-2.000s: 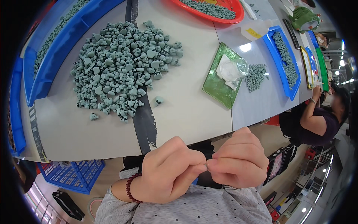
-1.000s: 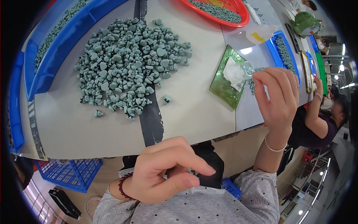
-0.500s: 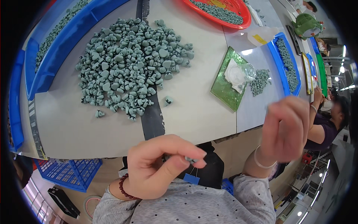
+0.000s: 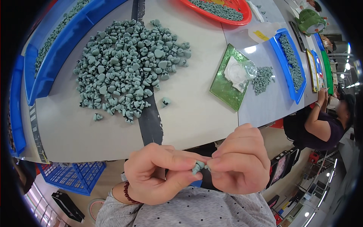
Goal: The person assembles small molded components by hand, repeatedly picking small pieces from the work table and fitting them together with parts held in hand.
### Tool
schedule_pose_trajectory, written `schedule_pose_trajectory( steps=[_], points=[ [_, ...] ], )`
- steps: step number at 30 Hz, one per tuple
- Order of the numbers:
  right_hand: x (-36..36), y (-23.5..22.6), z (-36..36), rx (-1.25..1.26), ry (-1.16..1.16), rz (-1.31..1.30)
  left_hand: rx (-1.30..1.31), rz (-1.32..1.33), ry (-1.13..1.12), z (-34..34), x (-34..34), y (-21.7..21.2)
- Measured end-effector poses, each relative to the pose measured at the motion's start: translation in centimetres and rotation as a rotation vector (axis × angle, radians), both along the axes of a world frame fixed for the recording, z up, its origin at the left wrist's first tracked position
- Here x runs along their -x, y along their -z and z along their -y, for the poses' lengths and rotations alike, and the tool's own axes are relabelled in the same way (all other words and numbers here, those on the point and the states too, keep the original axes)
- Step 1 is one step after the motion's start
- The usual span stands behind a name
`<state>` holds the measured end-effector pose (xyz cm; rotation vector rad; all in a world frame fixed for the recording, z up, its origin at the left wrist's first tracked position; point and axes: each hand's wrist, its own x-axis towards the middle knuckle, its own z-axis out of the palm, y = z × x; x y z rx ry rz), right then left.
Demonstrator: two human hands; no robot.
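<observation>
Just past the table's near edge, my left hand [image 4: 157,172] pinches a small grey-green molded piece [image 4: 197,167] between thumb and forefinger. My right hand [image 4: 242,162] meets it from the right, its thumb and forefinger closed on a tiny grey-green part [image 4: 207,167] that touches the molded piece. Fingertips hide much of both. A large heap of similar grey-green pieces [image 4: 121,68] lies on the table ahead to the left. Farther right, a heap of tiny grey-green parts [image 4: 262,80] sits beside a clear round dish [image 4: 247,70] on a green board [image 4: 223,89].
Long blue trays [image 4: 55,73] stand at the left, and another blue tray [image 4: 283,64] at the right. A red tray [image 4: 234,22] of small parts is at the back. Below the table's edge is a blue crate [image 4: 72,176]. A co-worker [image 4: 325,121] sits at right.
My right hand has moved left and down from beside the table edge to meet my left hand. The molded piece now shows more clearly between the fingertips.
</observation>
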<state>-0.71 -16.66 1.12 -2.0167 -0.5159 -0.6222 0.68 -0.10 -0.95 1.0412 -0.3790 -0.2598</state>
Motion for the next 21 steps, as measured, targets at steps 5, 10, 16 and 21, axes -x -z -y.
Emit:
schedule_pose_trajectory(
  steps=[5,10,16,21],
  points=[
    [0.0,0.0,-0.1,0.083,0.008,0.018,-0.162,0.14,-0.033,-0.2,0.0,0.6],
    [0.1,0.1,-0.1,0.195,0.028,0.123,-0.195,0.246,-0.033,-0.4,-0.1,0.9],
    [-0.1,0.4,0.5,0.196,-0.012,0.198,-0.245,0.228,-0.052,-0.2,0.1,0.4],
    [-0.3,-0.1,0.9,0.081,-0.098,0.015,-0.107,-0.094,0.029,0.1,0.3,-0.5]
  ],
)
